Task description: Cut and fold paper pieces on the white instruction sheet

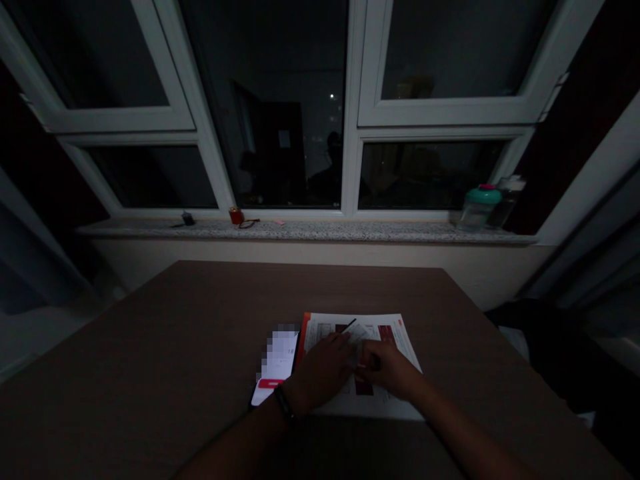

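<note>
One white, orange-edged paper booklet point(367, 401) lies on one brown table point(210, 313). On it, the left hand point(325, 367) bends loosely, the right hand point(390, 368) curls; can't tell what they hold. Two see-through bottles point(477, 208): insides too dark.

Beyond the table point(310, 280), I'm seeing a speckled sill point(320, 231) running beneath a white-framed window point(353, 100). Toward its right end, a clear bottle with a teal top point(483, 195) is standing just beside another clear bottle point(510, 192). Toward the left, a small orange-red container point(236, 215) is sitting near a little dark object point(188, 218), and a pink scrap point(279, 223) is lying to the container's right. A grey-blue curtain point(585, 233) is hanging at far right.
</note>
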Motion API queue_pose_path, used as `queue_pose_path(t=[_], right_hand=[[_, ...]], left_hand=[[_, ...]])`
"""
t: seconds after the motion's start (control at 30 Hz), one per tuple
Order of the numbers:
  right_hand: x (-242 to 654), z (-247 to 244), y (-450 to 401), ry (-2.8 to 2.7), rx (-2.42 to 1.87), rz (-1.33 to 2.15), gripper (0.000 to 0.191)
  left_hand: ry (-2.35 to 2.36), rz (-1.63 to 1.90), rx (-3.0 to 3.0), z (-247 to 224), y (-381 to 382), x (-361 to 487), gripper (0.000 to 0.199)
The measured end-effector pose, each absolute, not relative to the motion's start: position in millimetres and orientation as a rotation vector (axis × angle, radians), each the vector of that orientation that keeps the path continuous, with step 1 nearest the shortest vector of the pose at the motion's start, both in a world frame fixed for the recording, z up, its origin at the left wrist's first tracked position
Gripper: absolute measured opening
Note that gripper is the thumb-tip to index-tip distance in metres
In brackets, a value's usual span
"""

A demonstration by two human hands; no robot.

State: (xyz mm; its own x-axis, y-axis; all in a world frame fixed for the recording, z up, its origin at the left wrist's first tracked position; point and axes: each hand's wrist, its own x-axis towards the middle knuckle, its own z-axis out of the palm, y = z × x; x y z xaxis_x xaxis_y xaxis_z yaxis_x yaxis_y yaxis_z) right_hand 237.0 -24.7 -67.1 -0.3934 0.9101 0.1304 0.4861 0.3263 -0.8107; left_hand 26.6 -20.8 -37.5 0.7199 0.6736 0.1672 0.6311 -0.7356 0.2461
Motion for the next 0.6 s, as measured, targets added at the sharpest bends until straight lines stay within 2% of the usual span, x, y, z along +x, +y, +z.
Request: queue_pose_path(t=[0.2,0.47,0.6], right_hand=[[236.5,-61.2,-28.9,-1.988,-1.233,0.923,0.015],[240.8,-61.8,-18.6,-1.797,-1.343,0.722,0.008],[242.4,-60.1,-18.8,-1.776,-1.363,0.694,0.011]], left_hand=[[1.043,0.381,2.750,-36.0,-21.4,26.7,0.034],[1.143,0.345,2.682,-27.5,-23.9,29.8,0.026],[1.151,0.344,2.713,-31.4,-25.1,29.7,0.036]])
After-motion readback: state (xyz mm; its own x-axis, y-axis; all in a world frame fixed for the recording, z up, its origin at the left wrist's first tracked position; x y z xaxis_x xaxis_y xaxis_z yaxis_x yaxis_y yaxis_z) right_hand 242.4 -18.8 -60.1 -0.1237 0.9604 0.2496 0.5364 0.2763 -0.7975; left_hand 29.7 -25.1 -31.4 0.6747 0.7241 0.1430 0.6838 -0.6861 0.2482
